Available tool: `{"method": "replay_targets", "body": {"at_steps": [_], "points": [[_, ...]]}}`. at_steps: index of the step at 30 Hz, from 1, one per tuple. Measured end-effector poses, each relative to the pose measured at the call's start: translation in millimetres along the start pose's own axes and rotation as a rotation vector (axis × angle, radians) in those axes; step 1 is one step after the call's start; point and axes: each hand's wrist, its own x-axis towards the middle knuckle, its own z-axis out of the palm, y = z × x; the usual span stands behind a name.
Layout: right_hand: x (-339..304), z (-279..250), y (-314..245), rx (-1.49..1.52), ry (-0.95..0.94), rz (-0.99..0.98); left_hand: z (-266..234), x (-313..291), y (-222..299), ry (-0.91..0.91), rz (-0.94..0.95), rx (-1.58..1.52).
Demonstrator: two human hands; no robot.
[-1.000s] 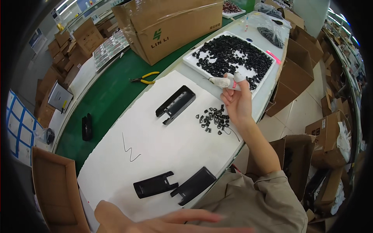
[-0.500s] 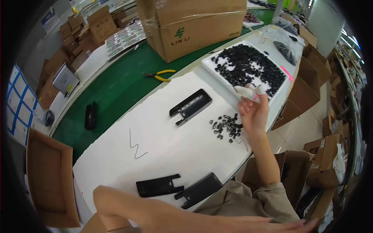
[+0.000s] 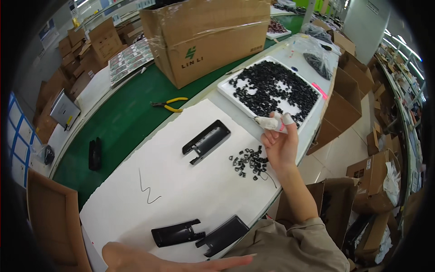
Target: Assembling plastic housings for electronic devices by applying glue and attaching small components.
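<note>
My right hand (image 3: 283,152) is raised over the table's right edge, closed around a small white bottle (image 3: 267,123) with a thin dark tip. White covers sit on its fingertips. Below its wrist lies a loose pile of small black clips (image 3: 249,162). At the lower edge my left hand (image 3: 204,264) stretches rightward, a finger extended and nothing visible in it; part of it is cut off. Just beyond it lie a black plastic housing (image 3: 174,233) and a second black housing (image 3: 222,235). Another black housing (image 3: 206,141) rests open side up on the white sheet (image 3: 122,204).
A white tray (image 3: 225,89) of small black parts stands beyond my right hand. Yellow-handled pliers (image 3: 172,104) and another black housing (image 3: 94,154) lie on the green belt (image 3: 122,122). A large carton (image 3: 217,36) stands behind; an open carton (image 3: 54,217) is at left.
My left hand has drawn back leftward from the lower right along the lower edge. My right hand still holds the bottle near the tray. The whole view has shifted slightly.
</note>
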Motion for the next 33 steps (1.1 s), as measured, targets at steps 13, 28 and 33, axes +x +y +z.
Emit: {"method": "replay_targets", "body": {"at_steps": [13,28,33], "points": [[5,-3,-3,0.007,-0.034,-0.043,-25,65,3,-0.307,-0.19,0.025],[0,-2,-2,-0.015,-0.029,-0.021,39,24,39,0.181,-0.512,0.527],[4,-4,-6,-0.008,-0.039,-0.017,28,18,26,0.394,-0.553,0.485]]}}
